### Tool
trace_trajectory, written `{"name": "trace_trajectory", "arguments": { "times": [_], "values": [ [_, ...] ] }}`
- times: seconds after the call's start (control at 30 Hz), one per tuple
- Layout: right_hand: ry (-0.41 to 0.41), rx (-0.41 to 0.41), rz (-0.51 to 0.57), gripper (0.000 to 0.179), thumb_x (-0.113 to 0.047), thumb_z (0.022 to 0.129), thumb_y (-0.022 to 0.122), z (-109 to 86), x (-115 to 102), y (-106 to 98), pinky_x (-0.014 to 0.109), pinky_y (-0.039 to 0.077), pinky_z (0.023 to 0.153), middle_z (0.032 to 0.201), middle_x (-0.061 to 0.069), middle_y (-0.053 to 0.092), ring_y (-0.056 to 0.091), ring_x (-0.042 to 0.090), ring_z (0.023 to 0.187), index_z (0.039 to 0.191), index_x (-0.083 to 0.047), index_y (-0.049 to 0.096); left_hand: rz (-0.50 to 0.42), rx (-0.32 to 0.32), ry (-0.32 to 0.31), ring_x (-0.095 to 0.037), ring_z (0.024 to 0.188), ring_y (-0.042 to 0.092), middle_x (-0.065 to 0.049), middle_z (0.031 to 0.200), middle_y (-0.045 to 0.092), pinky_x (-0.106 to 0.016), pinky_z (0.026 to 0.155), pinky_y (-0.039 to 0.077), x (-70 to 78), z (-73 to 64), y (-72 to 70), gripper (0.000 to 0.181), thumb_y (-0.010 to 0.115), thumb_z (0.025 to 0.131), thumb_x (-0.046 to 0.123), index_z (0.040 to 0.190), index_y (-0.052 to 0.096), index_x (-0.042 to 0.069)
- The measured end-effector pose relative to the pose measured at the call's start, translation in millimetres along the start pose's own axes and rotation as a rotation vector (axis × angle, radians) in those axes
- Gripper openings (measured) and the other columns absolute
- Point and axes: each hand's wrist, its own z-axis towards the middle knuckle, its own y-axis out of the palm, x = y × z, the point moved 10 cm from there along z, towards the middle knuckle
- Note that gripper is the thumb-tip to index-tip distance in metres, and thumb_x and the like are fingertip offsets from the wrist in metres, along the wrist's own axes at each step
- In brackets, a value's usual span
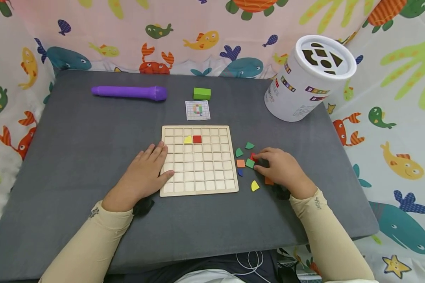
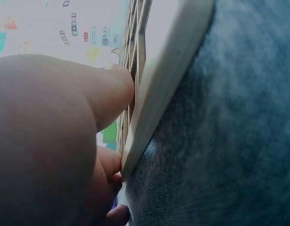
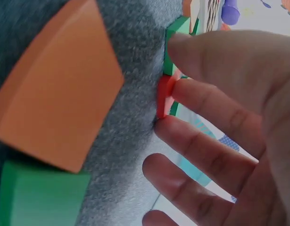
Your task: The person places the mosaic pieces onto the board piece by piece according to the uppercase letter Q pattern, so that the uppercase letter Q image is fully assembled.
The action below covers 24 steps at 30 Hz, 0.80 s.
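Observation:
My left hand (image 1: 141,171) rests with its fingers spread on the left edge of a wooden grid board (image 1: 198,167). A yellow piece (image 1: 188,139) and a red square (image 1: 197,139) sit side by side near the board's top. Right of the board, my right hand (image 1: 283,169) reaches down to the loose pieces. In the right wrist view its index fingertip touches a red piece (image 3: 164,96), with the middle fingertip at that piece's edge. The thumb tip overlaps a green square (image 3: 175,47). An orange piece (image 1: 268,181) lies partly beneath this hand.
Green, orange, blue and yellow pieces (image 1: 255,186) lie scattered right of the board. Behind it are a small card (image 1: 198,110) with a coloured pattern and a green block (image 1: 202,94). A purple toy microphone (image 1: 129,92) lies back left; a white tub (image 1: 287,98) with a cut-out lid stands back right.

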Motion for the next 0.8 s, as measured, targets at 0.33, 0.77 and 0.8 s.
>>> {"name": "trace_trajectory", "arguments": {
  "times": [0.33,0.77,0.8],
  "values": [
    [-0.033,0.106,-0.091,0.017,-0.021,0.092,0.086,2.4,-13.4,-7.8,0.049,0.06,0.08,0.11,0.005,0.077,0.07,0.027,0.096,0.107,-0.013,0.085,0.016,0.007,-0.007,-0.044,0.161,0.011,-0.02,0.176,0.011,-0.061,0.127,0.011,-1.4,-2.2,-1.1,0.084,0.052,0.111,0.046,0.169,0.016,-0.003],
    [-0.007,0.09,-0.068,0.025,-0.016,0.09,0.087,4.6,-12.4,-6.4,0.049,0.06,0.079,0.104,0.005,0.078,0.072,0.025,0.091,0.115,-0.013,0.083,0.002,0.003,-0.003,-0.044,0.161,0.01,-0.019,0.177,0.009,-0.061,0.128,0.01,1.0,-0.9,-1.1,0.084,0.052,0.111,0.046,0.169,0.014,-0.003],
    [-0.01,0.085,-0.07,0.026,-0.017,0.091,0.087,4.8,-12.5,-6.2,0.049,0.06,0.078,0.104,0.005,0.078,0.071,0.024,0.091,0.116,-0.013,0.082,0.002,0.002,-0.002,-0.044,0.161,0.009,-0.019,0.177,0.009,-0.061,0.128,0.01,1.2,-1.0,-1.0,0.084,0.052,0.111,0.046,0.169,0.015,-0.003]
  ]
}}
